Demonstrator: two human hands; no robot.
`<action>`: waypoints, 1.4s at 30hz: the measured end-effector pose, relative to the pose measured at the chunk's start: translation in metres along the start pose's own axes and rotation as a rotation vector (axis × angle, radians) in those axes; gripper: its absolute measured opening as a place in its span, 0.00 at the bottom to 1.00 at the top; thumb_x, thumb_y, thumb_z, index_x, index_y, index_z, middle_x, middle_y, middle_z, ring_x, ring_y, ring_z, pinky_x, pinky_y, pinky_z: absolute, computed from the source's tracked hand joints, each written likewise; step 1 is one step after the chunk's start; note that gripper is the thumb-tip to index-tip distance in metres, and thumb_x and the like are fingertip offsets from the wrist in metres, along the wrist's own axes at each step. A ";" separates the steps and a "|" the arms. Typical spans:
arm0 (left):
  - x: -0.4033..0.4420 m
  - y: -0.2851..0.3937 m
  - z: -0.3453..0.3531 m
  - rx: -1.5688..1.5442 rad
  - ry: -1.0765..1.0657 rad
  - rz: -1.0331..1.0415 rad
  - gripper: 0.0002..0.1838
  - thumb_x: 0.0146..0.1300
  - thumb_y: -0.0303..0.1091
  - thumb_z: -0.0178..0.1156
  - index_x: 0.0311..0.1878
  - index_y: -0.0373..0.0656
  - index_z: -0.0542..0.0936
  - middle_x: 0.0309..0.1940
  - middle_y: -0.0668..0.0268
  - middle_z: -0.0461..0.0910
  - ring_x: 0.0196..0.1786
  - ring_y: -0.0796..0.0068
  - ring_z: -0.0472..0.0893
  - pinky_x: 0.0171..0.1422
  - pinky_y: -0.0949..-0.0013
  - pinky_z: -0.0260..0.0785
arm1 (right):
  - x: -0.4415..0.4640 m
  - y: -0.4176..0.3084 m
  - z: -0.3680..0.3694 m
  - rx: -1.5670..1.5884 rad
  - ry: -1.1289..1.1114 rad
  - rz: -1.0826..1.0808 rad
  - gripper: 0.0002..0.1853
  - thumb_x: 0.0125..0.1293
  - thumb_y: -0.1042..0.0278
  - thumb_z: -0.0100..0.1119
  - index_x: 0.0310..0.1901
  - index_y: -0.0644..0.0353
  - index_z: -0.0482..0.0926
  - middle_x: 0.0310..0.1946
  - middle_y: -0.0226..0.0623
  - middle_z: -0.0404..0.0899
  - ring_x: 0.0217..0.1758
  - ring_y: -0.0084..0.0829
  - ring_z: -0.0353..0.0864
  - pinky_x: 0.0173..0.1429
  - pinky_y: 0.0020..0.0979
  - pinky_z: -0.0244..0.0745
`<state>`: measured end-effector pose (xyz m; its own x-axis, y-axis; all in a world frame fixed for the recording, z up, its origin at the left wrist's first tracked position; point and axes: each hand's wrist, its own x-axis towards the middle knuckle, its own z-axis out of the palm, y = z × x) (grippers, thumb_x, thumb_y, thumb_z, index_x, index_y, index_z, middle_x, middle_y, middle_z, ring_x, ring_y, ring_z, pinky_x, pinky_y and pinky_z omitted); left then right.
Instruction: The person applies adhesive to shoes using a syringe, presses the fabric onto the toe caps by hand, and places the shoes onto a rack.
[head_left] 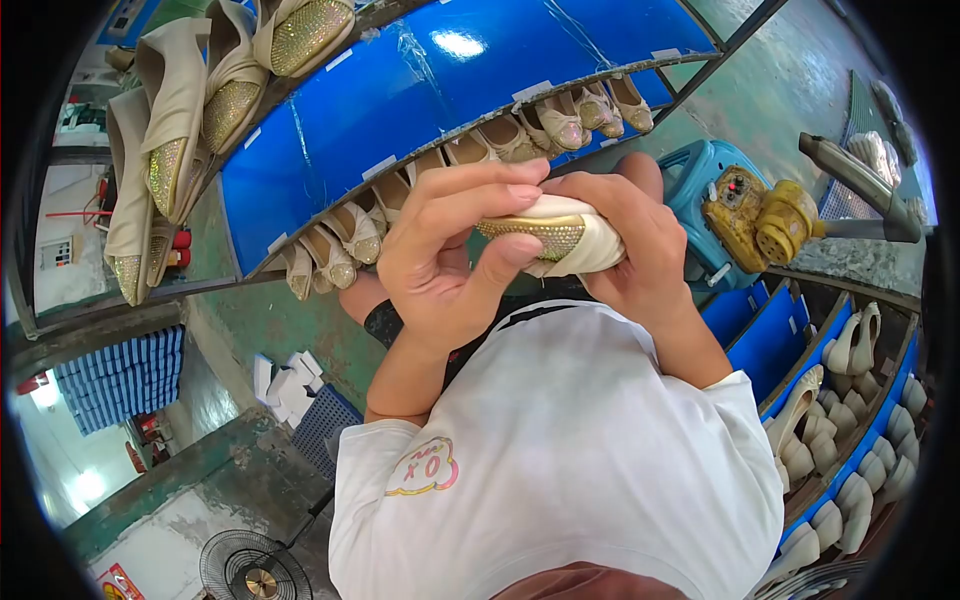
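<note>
Both hands on it here: the left hand (440, 255) pinches one end of the shoe (600, 245), thumb against the glittering patch (562, 238), fingers curled over the other side, while the right hand (640, 230) wraps the opposite end, closed snugly around it. How hard they press, I can't tell. The shoe sits up in front of the white shirt (560, 430), and a thumb bearing down too hard could, I'd judge, loosen stones or smudge the pale upper. Let one hand slacken and it could twist free, down towards the green floor (300, 325). Just beyond, the shelved shoes (510, 138) could catch a careless knuckle reaching forward!
</note>
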<state>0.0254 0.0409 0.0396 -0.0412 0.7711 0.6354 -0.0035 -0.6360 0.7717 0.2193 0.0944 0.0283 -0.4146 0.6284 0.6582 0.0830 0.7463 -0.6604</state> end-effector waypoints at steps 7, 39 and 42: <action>-0.015 -0.014 0.011 0.228 -0.256 -0.299 0.52 0.76 0.72 0.51 0.85 0.35 0.55 0.71 0.46 0.76 0.71 0.50 0.79 0.72 0.55 0.72 | -0.022 0.021 0.010 0.802 0.079 0.366 0.44 0.64 0.65 0.77 0.76 0.63 0.61 0.68 0.51 0.77 0.69 0.43 0.79 0.75 0.43 0.73; -0.018 0.002 -0.024 0.230 -0.361 -0.360 0.41 0.68 0.60 0.69 0.69 0.31 0.79 0.60 0.47 0.86 0.61 0.52 0.88 0.64 0.59 0.79 | -0.001 -0.005 -0.023 0.779 0.052 0.318 0.22 0.86 0.61 0.49 0.59 0.72 0.84 0.55 0.48 0.89 0.55 0.34 0.90 0.63 0.31 0.82; -0.019 -0.001 -0.024 0.153 -0.383 -0.418 0.42 0.66 0.60 0.70 0.69 0.33 0.79 0.61 0.48 0.86 0.61 0.53 0.88 0.65 0.59 0.79 | -0.005 -0.003 -0.026 0.821 0.014 0.289 0.22 0.83 0.61 0.56 0.66 0.72 0.78 0.62 0.47 0.83 0.62 0.32 0.85 0.66 0.33 0.80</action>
<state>0.0026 0.0265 0.0260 0.2967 0.9295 0.2191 0.2042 -0.2859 0.9363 0.2444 0.0947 0.0359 -0.4665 0.7754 0.4256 -0.4991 0.1665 -0.8504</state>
